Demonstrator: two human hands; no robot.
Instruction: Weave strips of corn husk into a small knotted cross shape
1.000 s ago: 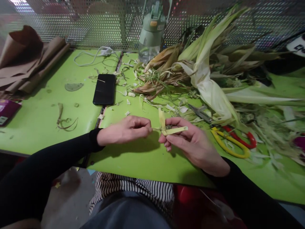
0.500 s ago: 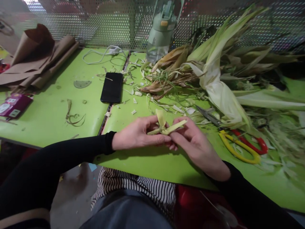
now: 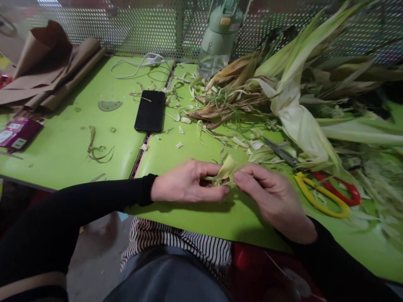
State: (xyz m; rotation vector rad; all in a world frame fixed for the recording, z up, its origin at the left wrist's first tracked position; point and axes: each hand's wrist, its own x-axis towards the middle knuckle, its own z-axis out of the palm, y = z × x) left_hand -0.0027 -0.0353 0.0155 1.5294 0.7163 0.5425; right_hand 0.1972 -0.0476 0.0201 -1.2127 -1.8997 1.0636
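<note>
Both my hands meet over the near edge of the green table (image 3: 63, 155), each in a black sleeve. My left hand (image 3: 187, 182) pinches a small pale yellow-green folded leaf strip (image 3: 224, 173) between thumb and fingers. My right hand (image 3: 273, 197) closes on the same leaf piece from the right, fingertips touching it. The strip is partly hidden between the fingers.
A big heap of long leaves and husks (image 3: 289, 88) fills the back right. Scissors with yellow and red handles (image 3: 317, 188) lie right of my right hand. A black phone (image 3: 150, 111), white cable (image 3: 135, 67), green bottle (image 3: 218, 40), brown paper (image 3: 47, 71) and a purple pack (image 3: 17, 132) lie around.
My hands have drawn closer together around the leaf strip. Its ends, which stuck out up and to the right, are now folded in between my fingers.
</note>
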